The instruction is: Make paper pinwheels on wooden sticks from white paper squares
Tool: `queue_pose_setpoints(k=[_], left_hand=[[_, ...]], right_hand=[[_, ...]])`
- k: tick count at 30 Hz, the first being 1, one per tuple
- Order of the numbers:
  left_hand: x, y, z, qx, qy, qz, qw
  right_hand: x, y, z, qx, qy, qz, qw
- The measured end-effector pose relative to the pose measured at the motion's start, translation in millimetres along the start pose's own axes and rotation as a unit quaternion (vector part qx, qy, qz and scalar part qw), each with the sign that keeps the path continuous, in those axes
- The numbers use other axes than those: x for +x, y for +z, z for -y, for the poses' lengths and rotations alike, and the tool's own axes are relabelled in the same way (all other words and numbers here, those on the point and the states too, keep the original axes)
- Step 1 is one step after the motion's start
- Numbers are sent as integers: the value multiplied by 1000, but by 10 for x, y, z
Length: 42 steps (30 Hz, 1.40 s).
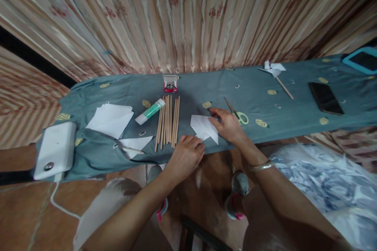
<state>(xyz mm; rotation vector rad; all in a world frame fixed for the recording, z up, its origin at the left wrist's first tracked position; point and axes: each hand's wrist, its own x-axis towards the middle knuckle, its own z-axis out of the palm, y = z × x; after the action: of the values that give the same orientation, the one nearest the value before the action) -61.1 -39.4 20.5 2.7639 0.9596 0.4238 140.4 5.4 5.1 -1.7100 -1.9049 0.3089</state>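
A white piece of paper [203,125] with cut, pointed edges lies near the table's front edge, between my two hands. My right hand [229,126] rests over its right side, with thumb and forefinger apart and the thumb on the paper. At the lower left of the paper is my left hand [188,153], its fingers curled together at the table edge; what they hold, if anything, is hidden. Just beyond my right hand lie scissors [242,117] with pale green handles. A bundle of thin wooden sticks [167,121] lies left of the paper.
A glue stick [150,111] leans by the sticks, below an open red box of small metal pieces [170,86]. White paper sheets [110,119], a pen-like tool [131,149] and a power bank [55,149] are leftward. Rightward lie a paper pinwheel [275,71] and a phone [326,98].
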Motion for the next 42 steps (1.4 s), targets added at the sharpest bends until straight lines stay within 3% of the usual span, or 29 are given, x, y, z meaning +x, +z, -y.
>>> queue_pose_setpoints(k=[7, 14, 21, 24, 29, 31, 42], left_hand=[[-8, -9, 164, -11, -17, -32, 999], [42, -101, 214, -27, -25, -97, 995], [94, 20, 33, -16, 20, -48, 999], [118, 66, 29, -10, 15, -29, 999], [161, 102, 26, 3, 23, -30, 999], [185, 108, 9, 5, 28, -29, 999], [287, 137, -29, 59, 52, -20, 997]], right_hand=[[-34, -101, -123, 91, 128, 25, 987], [-243, -152, -105, 108, 174, -13, 979], [-481, -187, 29, 143, 205, 17, 968], [-526, -245, 76, 57, 169, 7, 984], [-586, -298, 69, -32, -46, -30, 998], [-606, -288, 33, -36, -88, -11, 995], [-656, -292, -82, -13, -84, 40, 996]])
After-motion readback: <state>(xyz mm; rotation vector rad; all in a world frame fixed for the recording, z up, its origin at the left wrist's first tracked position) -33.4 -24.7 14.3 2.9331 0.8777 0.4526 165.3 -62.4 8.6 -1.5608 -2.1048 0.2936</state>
